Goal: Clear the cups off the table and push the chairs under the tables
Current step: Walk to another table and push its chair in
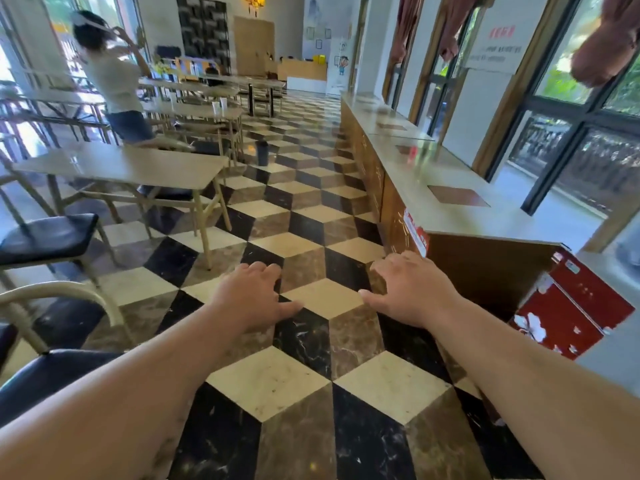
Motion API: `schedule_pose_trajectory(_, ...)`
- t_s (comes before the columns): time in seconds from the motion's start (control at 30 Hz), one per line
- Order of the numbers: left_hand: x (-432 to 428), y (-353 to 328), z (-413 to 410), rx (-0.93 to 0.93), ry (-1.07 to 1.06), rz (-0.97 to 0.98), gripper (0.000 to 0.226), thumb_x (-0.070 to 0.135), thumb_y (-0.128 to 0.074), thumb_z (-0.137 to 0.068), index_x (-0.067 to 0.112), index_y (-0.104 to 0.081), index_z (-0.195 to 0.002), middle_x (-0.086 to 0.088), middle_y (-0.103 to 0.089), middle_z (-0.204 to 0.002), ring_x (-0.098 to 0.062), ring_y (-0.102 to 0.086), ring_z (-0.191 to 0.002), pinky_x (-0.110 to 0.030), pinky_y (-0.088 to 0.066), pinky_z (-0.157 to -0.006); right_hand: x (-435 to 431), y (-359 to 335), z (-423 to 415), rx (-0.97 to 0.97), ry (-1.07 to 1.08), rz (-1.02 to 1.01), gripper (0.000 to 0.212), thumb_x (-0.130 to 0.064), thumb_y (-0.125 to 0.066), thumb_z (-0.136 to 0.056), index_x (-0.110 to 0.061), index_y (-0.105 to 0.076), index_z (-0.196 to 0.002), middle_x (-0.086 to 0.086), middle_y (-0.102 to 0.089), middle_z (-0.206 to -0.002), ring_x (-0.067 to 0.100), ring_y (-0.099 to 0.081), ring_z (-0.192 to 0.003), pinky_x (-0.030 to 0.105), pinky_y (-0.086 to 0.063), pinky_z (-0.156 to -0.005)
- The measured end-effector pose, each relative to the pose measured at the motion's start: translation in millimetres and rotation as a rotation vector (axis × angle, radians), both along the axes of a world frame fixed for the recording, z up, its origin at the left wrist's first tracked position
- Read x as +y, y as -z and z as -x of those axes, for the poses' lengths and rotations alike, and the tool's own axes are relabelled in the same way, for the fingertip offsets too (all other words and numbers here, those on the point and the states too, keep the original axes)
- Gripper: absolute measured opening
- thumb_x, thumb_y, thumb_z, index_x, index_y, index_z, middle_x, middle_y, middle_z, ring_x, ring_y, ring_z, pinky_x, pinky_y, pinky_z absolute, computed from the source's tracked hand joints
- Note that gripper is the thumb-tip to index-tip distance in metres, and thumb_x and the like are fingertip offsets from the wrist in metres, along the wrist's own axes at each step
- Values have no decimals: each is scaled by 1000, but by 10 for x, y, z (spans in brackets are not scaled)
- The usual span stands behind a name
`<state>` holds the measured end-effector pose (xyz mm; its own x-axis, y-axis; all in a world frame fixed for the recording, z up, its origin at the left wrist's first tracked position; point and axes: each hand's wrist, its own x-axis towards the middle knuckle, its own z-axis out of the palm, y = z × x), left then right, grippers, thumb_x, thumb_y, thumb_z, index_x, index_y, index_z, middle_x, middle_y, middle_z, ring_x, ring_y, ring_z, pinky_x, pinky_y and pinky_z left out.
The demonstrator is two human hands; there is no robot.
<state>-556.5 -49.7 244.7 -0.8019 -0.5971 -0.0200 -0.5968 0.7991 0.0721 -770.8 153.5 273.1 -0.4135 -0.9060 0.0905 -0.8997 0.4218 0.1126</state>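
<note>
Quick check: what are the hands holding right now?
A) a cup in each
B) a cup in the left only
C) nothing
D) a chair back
C: the left hand and right hand both hang empty over the tiled floor, with loosely curled fingers; white cups stand on a far table.

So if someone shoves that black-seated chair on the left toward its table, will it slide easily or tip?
The chair would probably slide readily: the marble floor looks polished and glossy. Its frame looks thin, so it is likely light for its size. Pushed high on the back it might rock rather than glide, since the legs look slender. Both hands, left and right, are empty.
</note>
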Motion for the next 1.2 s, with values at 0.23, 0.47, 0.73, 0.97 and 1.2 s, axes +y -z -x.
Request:
schedule_pose_trajectory(0.23, -1209, -22, 49, -4, -149, -2, 98, 95, -49, -82, 31, -42, -156, -2, -52, -158, -30, -51, -142, -54, -52, -106, -1504, -36, 269, 5, -158, 40, 67, -79, -40, -96, -27, -63, -131, -2, -67, -133, 22, -60, -121, 40, -55, -93)
schedule_pose_trajectory(0.47, -2019, 343, -119, -80, -326, -29, 93, 94, -50, -83, 30, -48, -150, -3, -61, -145, -28, -59, -129, -49, -55, -97, -2981, 438, 379, 14, -323, 48, 74, -85, -36, -90, -27, -69, -122, 0, -72, -114, 22, -65, -105, 40, -57, -79)
schedule_pose_trajectory(0.73, -2904, 568, -188, -148, -648, -52, 88, 90, -51, -85, 29, -48, -149, -4, -60, -145, -30, -57, -131, -50, -53, -99, -4708, 833, 556, -10, -631, 3, 76, -84, -32, -88, -26, -67, -122, 1, -73, -117, 24, -67, -106, 43, -58, -85)
schedule_pose_trajectory(0.97, -3620, 426, -95, -144, -896, -86, 84, 87, -51, -89, 31, -46, -151, -1, -57, -150, -25, -51, -137, -48, -51, -103, -6248, 688, 874, -62, -820, -35, 77, -84, -31, -92, -25, -60, -133, 2, -68, -123, 25, -62, -114, 47, -56, -92)
schedule_pose_trajectory(1.2, -4227, 524, -237, -132, -1066, -91, 91, 93, -44, -86, 33, -46, -154, 1, -58, -150, -24, -53, -136, -49, -51, -106, -7343, 668, 556, -14, -993, 29, 72, -84, -36, -91, -31, -62, -133, -3, -69, -126, 21, -64, -115, 39, -46, -78)
